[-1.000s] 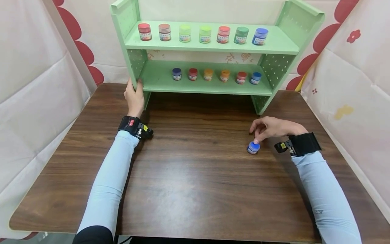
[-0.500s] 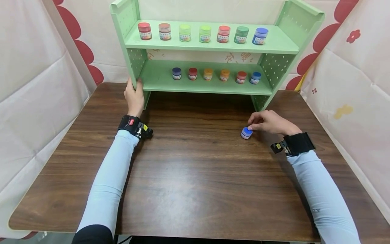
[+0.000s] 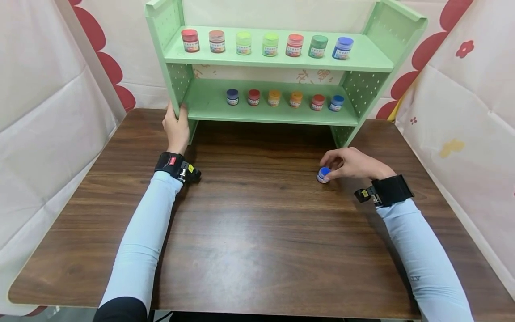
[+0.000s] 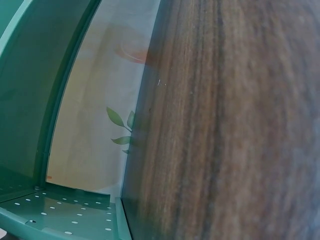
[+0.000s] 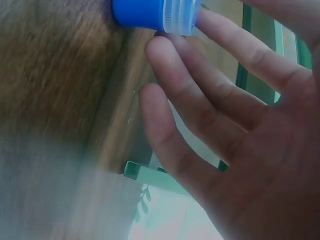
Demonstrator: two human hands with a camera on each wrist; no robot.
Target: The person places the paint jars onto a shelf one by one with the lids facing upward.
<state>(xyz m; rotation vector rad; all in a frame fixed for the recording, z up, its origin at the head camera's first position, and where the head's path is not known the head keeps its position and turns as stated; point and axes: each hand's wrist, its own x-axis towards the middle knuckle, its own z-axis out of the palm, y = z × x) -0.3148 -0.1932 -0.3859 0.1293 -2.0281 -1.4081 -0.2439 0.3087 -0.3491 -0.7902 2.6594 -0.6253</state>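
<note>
My right hand (image 3: 349, 163) pinches a small jar with a blue top (image 3: 323, 174) on the table, to the right of its middle. In the right wrist view this jar (image 5: 145, 12) shows blue with a clear ribbed band, and fingers of my hand (image 5: 235, 120) lie near and against it; the thumb is mostly out of frame. My left hand (image 3: 177, 129) grips the lower left side panel of a green two-tier shelf (image 3: 273, 117). The left wrist view shows the shelf's underside and perforated panel (image 4: 65, 215), not the hand.
Several larger jars, among them a green one (image 3: 318, 46), line the upper tier. Smaller jars, such as an orange one (image 3: 295, 99), form a row on the lower tier. The brown wooden table (image 3: 241, 241) extends in front. Patterned white curtains (image 3: 462, 112) hang around it.
The right hand has moved away from me and slightly left, bringing the blue jar nearer the shelf. Most of this came in the first half second. The left hand stays on the shelf panel.
</note>
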